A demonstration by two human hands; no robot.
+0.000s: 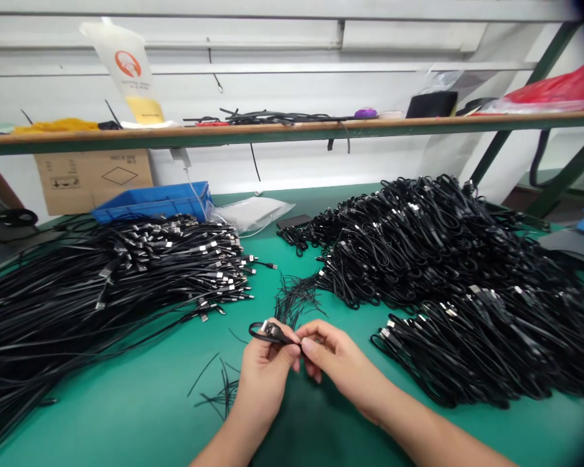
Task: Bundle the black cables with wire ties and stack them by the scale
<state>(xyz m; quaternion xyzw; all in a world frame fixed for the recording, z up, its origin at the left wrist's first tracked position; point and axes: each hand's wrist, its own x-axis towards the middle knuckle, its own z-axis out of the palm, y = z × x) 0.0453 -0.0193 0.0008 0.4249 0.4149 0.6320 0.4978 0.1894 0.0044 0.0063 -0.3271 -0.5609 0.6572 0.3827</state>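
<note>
A black USB cable (274, 332), looped into a small bundle with its metal plug showing at the top, is pinched in my left hand (267, 370). My right hand (333, 350) meets it at the bundle's right end, thumb and fingertips closed on the cable there; whether a tie is between them is hidden. Just beyond my hands lies a heap of short thin black ties (294, 299). More loose ties (221, 392) are scattered by my left wrist.
Long straight USB cables (175, 272) are piled on the left. Coiled cables (394, 246) form a large heap on the right. A blue bin (156, 202), a cardboard box (92, 181) and a clear plastic bag (253, 213) stand behind. Overhead runs a shelf (272, 134) bearing a plastic cup (126, 71).
</note>
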